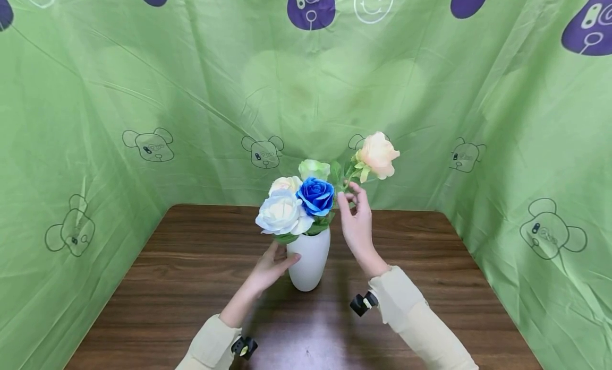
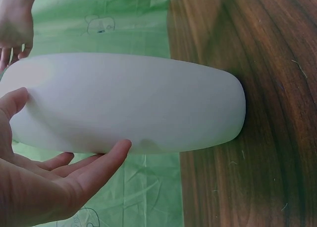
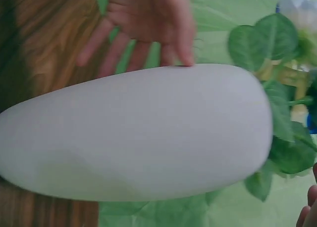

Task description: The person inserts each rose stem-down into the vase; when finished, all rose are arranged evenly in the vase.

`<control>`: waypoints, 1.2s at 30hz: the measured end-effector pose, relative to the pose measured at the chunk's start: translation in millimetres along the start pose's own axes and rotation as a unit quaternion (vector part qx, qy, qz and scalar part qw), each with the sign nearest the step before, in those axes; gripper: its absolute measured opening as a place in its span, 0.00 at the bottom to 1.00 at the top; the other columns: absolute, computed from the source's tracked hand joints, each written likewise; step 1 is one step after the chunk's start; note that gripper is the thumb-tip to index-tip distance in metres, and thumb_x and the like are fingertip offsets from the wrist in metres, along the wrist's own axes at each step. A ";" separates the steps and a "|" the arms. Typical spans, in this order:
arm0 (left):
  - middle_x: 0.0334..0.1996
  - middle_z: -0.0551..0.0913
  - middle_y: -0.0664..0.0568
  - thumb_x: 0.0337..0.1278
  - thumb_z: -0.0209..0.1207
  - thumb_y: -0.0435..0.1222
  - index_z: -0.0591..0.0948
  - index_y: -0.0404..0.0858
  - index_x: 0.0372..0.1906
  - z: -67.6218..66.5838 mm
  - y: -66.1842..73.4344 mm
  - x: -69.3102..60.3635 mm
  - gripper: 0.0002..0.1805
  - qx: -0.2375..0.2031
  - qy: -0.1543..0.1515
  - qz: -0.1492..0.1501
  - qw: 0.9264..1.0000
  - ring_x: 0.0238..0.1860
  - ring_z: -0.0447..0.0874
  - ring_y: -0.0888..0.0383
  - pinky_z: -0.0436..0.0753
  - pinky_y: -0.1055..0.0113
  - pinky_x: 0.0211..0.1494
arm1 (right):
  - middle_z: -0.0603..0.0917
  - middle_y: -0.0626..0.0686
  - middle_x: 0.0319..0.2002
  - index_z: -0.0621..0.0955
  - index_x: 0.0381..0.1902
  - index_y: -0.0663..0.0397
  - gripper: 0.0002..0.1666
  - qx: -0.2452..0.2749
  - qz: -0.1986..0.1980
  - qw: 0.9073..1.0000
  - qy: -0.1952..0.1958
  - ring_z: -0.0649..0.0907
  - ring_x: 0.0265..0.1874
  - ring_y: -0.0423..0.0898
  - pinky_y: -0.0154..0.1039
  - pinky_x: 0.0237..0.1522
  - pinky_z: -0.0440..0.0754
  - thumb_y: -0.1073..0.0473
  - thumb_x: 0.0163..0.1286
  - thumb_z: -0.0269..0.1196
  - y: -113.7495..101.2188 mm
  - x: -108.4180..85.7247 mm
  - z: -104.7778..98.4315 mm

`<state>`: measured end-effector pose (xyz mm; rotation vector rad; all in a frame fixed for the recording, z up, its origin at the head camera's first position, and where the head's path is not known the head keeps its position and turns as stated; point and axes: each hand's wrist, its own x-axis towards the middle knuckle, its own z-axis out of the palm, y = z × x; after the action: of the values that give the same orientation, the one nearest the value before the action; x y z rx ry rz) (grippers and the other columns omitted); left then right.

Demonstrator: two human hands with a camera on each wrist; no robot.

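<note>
A white vase (image 1: 309, 261) stands upright on the table, holding a white rose (image 1: 282, 213), a blue rose (image 1: 315, 196), a cream rose (image 1: 286, 184) and a pale green rose (image 1: 314, 169). My left hand (image 1: 270, 266) holds the vase by its left side, thumb on the front; the left wrist view shows the fingers (image 2: 99, 172) along its edge. To the right of the bunch, my right hand (image 1: 357, 221) pinches the stem of a peach rose (image 1: 377, 155), whose bloom leans rightward above the hand. Where that stem ends is hidden behind the blooms.
The dark wooden table (image 1: 201, 274) meets a green printed curtain (image 1: 210, 110) at the back and both sides. Green leaves (image 3: 282, 138) spread from the vase's mouth. Each wrist carries a small black camera (image 1: 363, 303).
</note>
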<state>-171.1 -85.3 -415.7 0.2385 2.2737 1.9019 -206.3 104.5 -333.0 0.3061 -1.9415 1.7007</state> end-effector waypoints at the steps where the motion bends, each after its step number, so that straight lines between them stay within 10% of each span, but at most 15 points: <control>1: 0.52 0.68 0.32 0.55 0.57 0.39 0.54 0.37 0.65 -0.1 0.1 0.0 0.36 0.000 0.000 0.000 1.000 0.52 0.68 0.39 0.74 0.52 0.43 | 0.76 0.60 0.31 0.70 0.48 0.67 0.16 0.001 0.002 1.000 0.014 0.72 0.31 0.43 0.32 0.29 0.66 0.62 0.66 0.53 -2.2 2.9 -0.4; 6: 0.52 0.68 0.32 0.54 0.57 0.40 0.55 0.37 0.65 -1.0 -5.3 3.3 0.36 -0.006 -0.003 0.002 1.000 0.51 0.68 0.39 0.75 0.54 0.41 | 0.76 0.50 0.26 0.76 0.34 0.68 0.10 0.030 0.012 0.997 0.064 0.71 0.27 0.41 0.31 0.26 0.67 0.62 0.60 0.60 4.6 21.5 -6.4; 13: 0.52 0.70 0.36 0.51 0.59 0.46 0.56 0.43 0.65 -0.8 -26.9 13.8 0.37 -0.005 0.007 -0.001 1.000 0.51 0.69 0.42 0.75 0.55 0.41 | 0.80 0.46 0.27 0.78 0.39 0.72 0.13 0.074 -0.027 0.995 0.055 0.71 0.17 0.37 0.28 0.22 0.72 0.78 0.53 0.58 8.3 35.2 -15.1; 22: 0.52 0.70 0.36 0.52 0.59 0.47 0.56 0.42 0.65 -0.2 -29.9 15.3 0.37 -0.003 0.007 0.001 1.000 0.52 0.69 0.42 0.75 0.54 0.41 | 0.80 0.64 0.27 0.78 0.33 0.74 0.09 -0.040 -0.154 0.987 -0.012 0.79 0.26 0.45 0.29 0.30 0.75 0.78 0.50 0.60 -16.4 20.6 -7.9; 36: 0.51 0.70 0.37 0.51 0.59 0.47 0.57 0.43 0.64 -0.1 -28.1 14.9 0.37 -0.007 0.009 -0.002 1.000 0.51 0.69 0.43 0.74 0.50 0.43 | 0.74 0.52 0.24 0.79 0.27 0.69 0.06 -0.028 -0.069 0.992 -0.106 0.72 0.23 0.45 0.32 0.23 0.72 0.77 0.51 0.57 20.3 -6.9 -3.9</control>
<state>-186.1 -86.9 -443.7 0.2153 2.2694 1.9237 -209.8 110.7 -353.6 0.6081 -2.0627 1.5743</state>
